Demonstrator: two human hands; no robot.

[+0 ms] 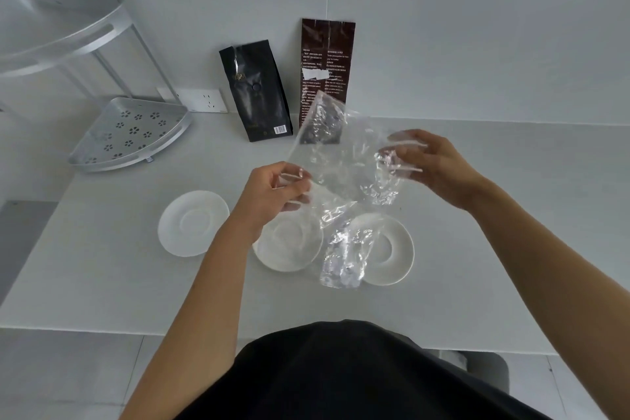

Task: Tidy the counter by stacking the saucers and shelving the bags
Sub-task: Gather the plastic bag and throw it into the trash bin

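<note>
Both hands hold a clear crinkled plastic bag (344,164) in the air above the counter. My left hand (272,194) pinches its left edge and my right hand (433,167) grips its right edge. Its lower end hangs down between two saucers. Three white saucers lie flat and apart on the counter: the left saucer (192,222), the middle saucer (289,245) partly under my left wrist, and the right saucer (392,249) partly behind the plastic. A black coffee bag (255,89) and a brown coffee bag (327,58) lean on the back wall.
A metal corner shelf rack stands at the back left, with a perforated lower tier (129,133) and a higher tier (58,27). A wall socket (204,99) sits behind it. The white counter (102,266) ends at a front edge near my dark-clothed body.
</note>
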